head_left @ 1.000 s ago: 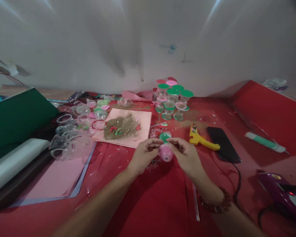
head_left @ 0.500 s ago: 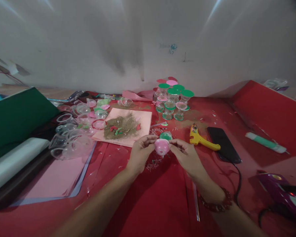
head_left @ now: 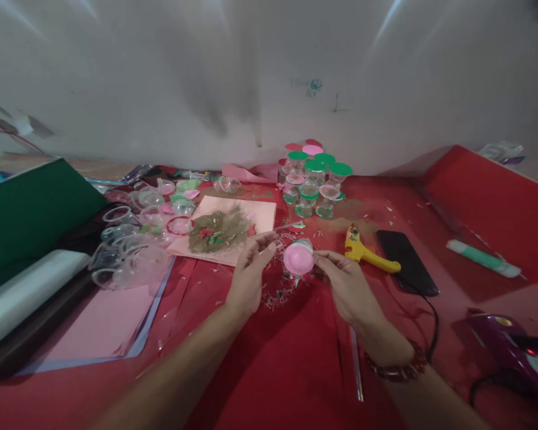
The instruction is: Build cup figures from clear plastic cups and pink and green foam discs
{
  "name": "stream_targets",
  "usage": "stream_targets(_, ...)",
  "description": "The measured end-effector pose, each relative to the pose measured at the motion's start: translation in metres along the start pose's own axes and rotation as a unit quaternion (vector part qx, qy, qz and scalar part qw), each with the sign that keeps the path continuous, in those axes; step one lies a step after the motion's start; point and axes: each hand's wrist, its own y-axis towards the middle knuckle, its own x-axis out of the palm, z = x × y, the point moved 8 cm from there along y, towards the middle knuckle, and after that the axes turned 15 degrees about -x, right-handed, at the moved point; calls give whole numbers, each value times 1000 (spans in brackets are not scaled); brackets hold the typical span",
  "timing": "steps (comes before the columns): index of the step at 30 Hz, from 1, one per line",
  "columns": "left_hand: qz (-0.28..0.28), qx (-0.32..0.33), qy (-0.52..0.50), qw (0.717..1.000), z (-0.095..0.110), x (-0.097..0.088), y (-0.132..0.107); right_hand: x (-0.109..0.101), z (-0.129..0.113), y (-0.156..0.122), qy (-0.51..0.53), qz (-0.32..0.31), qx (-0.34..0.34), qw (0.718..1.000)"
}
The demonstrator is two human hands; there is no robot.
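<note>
A small clear plastic cup (head_left: 298, 259) with a round pink face is pinched by its right edge between the thumb and fingers of my right hand (head_left: 343, 278). The pink round is turned towards me. Left of the cup, my left hand (head_left: 251, 272) is apart from it, its fingers loosely bent and nothing visible between them. Behind the held cup, a green-bottomed cup (head_left: 305, 243) is mostly hidden. Paper shreds (head_left: 278, 297) lie on the red table below the hands.
Stacked cups with green and pink discs (head_left: 314, 173) stand at the back. Sand lies on a pale pink sheet (head_left: 262, 210). Loose clear cups (head_left: 134, 254) crowd the left. A yellow glue gun (head_left: 370, 257), black phone (head_left: 406, 260) and purple device (head_left: 506, 343) with cables are right.
My left hand has let go of the cup and drawn left. My right hand has moved slightly right, tilting the cup so its pink round faces me.
</note>
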Motion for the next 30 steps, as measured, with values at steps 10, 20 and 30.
stream_targets(10, 68, -57, -19, 996, -11, -15, 8, -2, 8, -1, 97, 41, 70, 992)
stream_targets(20, -8, -67, -60, 996, -10, -2, 4, -2, 9, -2, 123, 57, 87, 987)
stream_targets(30, -68, -142, -19, 987, -22, 14, -3, 0, 6, -2, 79, 39, 61, 994)
